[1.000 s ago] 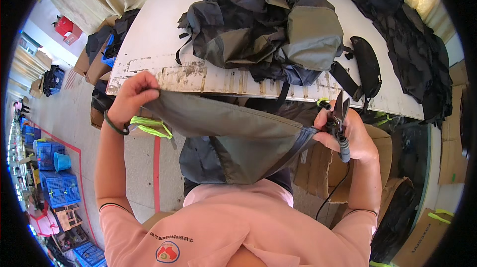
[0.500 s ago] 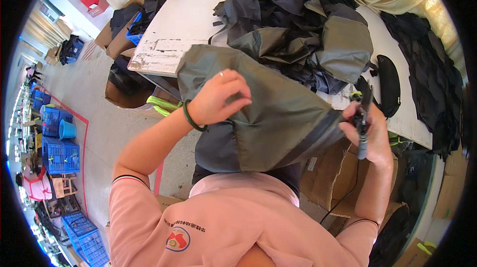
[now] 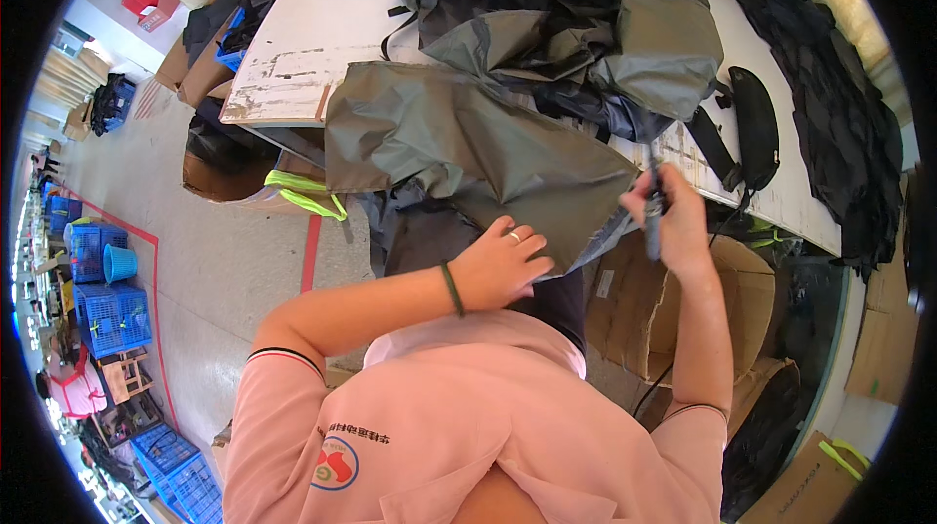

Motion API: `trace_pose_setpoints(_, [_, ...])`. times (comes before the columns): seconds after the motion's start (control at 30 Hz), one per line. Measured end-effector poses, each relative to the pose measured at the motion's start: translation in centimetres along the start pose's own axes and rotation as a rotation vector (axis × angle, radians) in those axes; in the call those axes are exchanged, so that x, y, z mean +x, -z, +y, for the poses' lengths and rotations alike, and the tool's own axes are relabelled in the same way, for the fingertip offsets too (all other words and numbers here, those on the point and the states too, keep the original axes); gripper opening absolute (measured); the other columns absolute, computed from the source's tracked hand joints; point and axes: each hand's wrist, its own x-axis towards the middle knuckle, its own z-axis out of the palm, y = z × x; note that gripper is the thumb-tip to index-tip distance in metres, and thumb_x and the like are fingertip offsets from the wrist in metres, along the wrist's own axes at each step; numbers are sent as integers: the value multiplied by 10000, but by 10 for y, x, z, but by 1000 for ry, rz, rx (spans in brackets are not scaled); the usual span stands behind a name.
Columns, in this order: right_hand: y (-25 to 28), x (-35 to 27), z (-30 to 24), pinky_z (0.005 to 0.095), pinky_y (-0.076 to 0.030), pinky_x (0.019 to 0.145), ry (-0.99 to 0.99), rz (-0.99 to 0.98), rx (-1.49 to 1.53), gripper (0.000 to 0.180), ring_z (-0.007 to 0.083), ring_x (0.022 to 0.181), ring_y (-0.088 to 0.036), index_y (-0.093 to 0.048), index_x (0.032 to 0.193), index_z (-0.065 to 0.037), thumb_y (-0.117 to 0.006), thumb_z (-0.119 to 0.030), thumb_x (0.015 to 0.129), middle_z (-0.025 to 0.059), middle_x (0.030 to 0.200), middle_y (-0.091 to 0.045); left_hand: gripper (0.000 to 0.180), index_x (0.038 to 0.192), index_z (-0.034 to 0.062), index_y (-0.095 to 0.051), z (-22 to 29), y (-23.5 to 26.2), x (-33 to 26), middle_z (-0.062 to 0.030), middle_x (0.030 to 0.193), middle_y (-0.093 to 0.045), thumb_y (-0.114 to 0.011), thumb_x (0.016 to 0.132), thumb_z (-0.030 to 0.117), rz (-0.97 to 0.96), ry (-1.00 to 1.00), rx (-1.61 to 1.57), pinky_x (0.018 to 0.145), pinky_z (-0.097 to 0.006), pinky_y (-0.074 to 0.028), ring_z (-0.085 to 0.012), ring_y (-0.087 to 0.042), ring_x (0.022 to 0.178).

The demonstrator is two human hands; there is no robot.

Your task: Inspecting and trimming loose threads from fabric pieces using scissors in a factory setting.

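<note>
Fingers of the left hand (image 3: 503, 265) press grey fabric (image 3: 468, 148); right hand (image 3: 673, 217) grips a tool (image 3: 652, 217).

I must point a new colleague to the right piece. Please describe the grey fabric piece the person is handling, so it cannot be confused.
Start at the white table with its heap of grey and black fabric. At its near edge, one olive-grey fabric piece hangs down toward the person, the left hand pressing on it. Unlike the bunched heap, it lies spread flat.

Garment workshop: fabric-heaped worktable (image 3: 322, 26), cardboard boxes (image 3: 644, 300), blue crates (image 3: 107, 304).
</note>
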Motion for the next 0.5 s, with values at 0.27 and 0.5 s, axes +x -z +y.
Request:
trace_pose_setpoints(0.27, [-38,-60,-8,303,-490,662,-77,-257,127,336,155,743,-624,-535,942,-27,-790,-94,733,91,802,-649,87,918,50,-596,-55,-6,-3,40,830,-593,-626,893,127,-22,778,-1488,707,-202,-442,-30,-525,765])
trace_pose_setpoints(0.5, [-76,-56,-27,342,-474,637,170,-21,133,368,294,714,-599,-525,949,-44,-794,-55,698,122,791,-591,78,966,57,-557,-36,24,3,3,914,-618,-580,917,114,136,760,-1914,780,-250,-476,-90,-584,830])
